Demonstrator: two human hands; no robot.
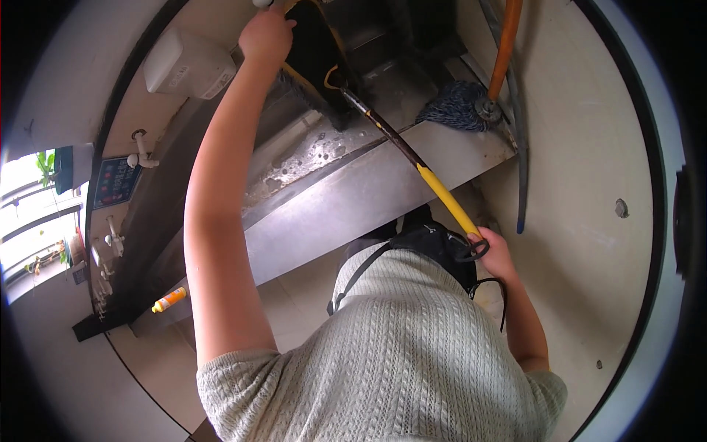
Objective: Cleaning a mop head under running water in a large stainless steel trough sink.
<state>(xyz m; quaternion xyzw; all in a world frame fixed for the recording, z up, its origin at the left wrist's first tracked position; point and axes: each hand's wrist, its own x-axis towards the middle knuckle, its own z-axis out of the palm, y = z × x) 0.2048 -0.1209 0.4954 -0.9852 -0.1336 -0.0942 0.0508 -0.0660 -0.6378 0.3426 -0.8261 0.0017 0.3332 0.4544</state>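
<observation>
My right hand [493, 254] is closed round the yellow lower end of a flat mop's handle [442, 188], which has a black hanging loop. The pole slants up and left across the metal trough sink [331, 214]. Its black, yellow-edged flat mop head [313, 48] stands tilted inside the trough, with grey fibres showing along its left side. My left arm stretches to the far side, where my left hand [266, 38] is closed at a white tap [261, 3]. The picture's upper edge cuts off the tap and part of the fingers. Wet patches shine on the trough floor.
A grey string mop [460, 107] with an orange handle [506, 48] rests at the trough's right end, beside a dark pole [521, 147]. Left are a white box [189, 65], another white tap [141, 152], a dark sign [115, 182] and an orange bottle [169, 300].
</observation>
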